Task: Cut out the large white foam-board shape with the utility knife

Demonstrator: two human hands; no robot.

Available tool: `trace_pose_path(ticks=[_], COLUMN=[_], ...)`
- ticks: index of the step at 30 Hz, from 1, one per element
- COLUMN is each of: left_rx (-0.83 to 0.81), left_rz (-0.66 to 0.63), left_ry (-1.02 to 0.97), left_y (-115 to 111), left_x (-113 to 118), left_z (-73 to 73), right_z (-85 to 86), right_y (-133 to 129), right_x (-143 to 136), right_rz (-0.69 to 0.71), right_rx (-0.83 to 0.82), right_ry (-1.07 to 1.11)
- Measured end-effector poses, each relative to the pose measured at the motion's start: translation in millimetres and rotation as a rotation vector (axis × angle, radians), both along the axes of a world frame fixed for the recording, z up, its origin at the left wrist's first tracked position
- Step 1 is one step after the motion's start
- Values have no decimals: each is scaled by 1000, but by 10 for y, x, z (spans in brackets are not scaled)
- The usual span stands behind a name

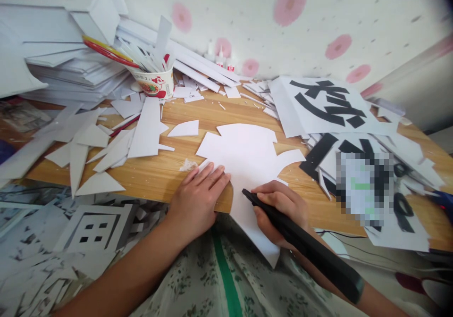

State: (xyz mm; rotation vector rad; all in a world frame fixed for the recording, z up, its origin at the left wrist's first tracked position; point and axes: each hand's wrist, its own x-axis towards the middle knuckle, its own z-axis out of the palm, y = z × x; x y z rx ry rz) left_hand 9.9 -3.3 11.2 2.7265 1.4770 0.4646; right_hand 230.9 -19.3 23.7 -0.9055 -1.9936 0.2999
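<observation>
Upon the wooden table (226, 112), a cut white board (246, 152) is laid, its lower end jutting past the front edge. Above that end a long black tool (307, 244) is held aslant, its tip directed at the board; whether contact is made cannot be told. The left hand (201, 194) is laid flat at the board's left edge, fingers close together. By the right hand (285, 203), the tool is pinched between thumb and fingers.

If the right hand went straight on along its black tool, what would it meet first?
Most likely the left hand, whose fingers lie ahead of the black tool; the tip's height over the white sheet is unclear.
</observation>
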Motion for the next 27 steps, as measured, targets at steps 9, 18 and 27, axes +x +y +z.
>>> trace_pose_path(ticks=[9, 18, 27], left_rx=[-3, -18, -18], left_rz=[7, 1, -25], left_ry=[4, 11, 36], left_y=[2, 5, 13], left_x=[0, -7, -23], left_z=[0, 23, 25], right_z=[2, 13, -52], right_y=[10, -3, 6], right_x=[12, 24, 88], right_rz=[20, 17, -98], right_rx=[-4, -20, -179], right_ry=[18, 33, 582])
